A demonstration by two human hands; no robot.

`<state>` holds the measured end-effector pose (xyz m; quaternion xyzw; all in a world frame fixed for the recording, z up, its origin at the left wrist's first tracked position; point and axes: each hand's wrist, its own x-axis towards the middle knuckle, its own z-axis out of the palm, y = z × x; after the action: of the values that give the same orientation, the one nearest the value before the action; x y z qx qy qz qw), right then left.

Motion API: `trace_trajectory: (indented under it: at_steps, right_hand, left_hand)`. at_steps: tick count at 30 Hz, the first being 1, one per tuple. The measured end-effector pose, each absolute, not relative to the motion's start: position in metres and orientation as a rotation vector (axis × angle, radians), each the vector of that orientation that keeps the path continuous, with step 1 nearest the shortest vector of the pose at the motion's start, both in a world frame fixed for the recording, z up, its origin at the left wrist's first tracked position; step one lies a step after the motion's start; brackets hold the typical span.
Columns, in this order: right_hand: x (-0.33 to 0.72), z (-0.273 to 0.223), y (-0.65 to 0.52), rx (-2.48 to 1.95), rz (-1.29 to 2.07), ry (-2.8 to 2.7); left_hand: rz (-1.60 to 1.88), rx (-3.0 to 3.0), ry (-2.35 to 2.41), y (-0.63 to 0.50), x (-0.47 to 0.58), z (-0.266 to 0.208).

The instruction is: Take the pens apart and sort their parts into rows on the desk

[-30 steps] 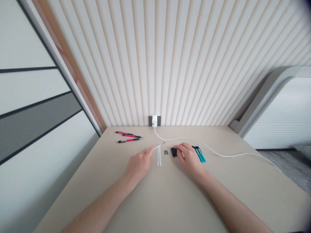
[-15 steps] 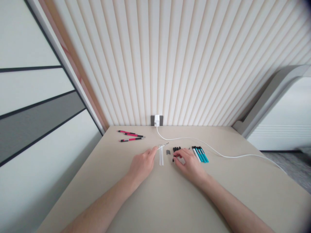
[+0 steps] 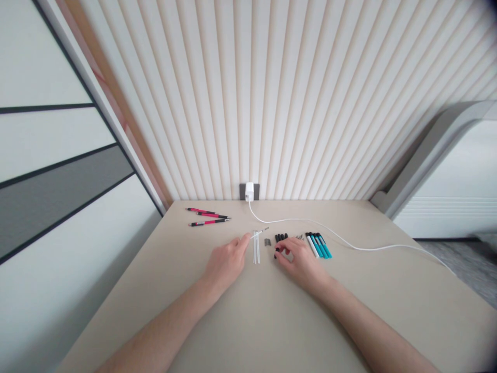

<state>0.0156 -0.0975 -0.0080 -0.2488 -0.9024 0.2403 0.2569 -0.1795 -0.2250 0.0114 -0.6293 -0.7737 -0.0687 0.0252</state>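
My left hand (image 3: 230, 259) is closed, pinching a thin white pencil inner tube with a metal tip (image 3: 261, 231), which points up and to the right. Under this tube several similar white tubes (image 3: 257, 251) lie side by side on the table. My right hand (image 3: 298, 258) has its thumb and fingertips pressed round a small black pencil grip (image 3: 276, 254), partly hidden by the fingers. Just beyond that hand sits a row of black grips (image 3: 281, 238). Small grey metal parts (image 3: 267, 242) lie between the two hands.
Turquoise pencil barrels with black ends (image 3: 323, 246) and a white one (image 3: 312, 247) lie right of my right hand, near small metal tips (image 3: 300, 237). Red-and-black mechanical pencils (image 3: 209, 223) rest at the back left. A white cable (image 3: 349, 247) runs from a wall charger (image 3: 249, 192) across the table.
The whole view has shifted slightly. Both hands keep nearly the same pose and grip, and a little more of the small metal tips shows beyond my right hand.
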Motion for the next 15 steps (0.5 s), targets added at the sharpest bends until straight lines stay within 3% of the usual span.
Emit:
trace_trajectory:
  at_steps: [15]
  right_hand:
    - [0.0153,-0.0068,-0.1004,-0.726,0.71,-2.351]
  left_hand:
    - [-0.21,-1.93,-2.39,-0.2248,-0.1801,0.0092]
